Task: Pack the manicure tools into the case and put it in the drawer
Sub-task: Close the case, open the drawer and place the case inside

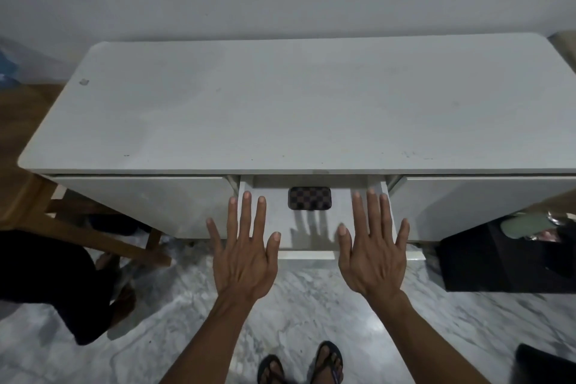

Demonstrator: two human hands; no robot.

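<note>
From the head view, my left hand (242, 254) and my right hand (373, 254) hovered palm-down over the open white drawer (307, 256), all my fingers spread apart and holding nothing. The small rounded case with a brown checkered pattern (309, 198) lay inside the drawer at twelve o'clock from the gap between my hands, close to the back under the edge of the long white counter (280, 109). At six o'clock, my feet in dark sandals (300, 365) stood on the grey marble floor (305, 305).
</note>
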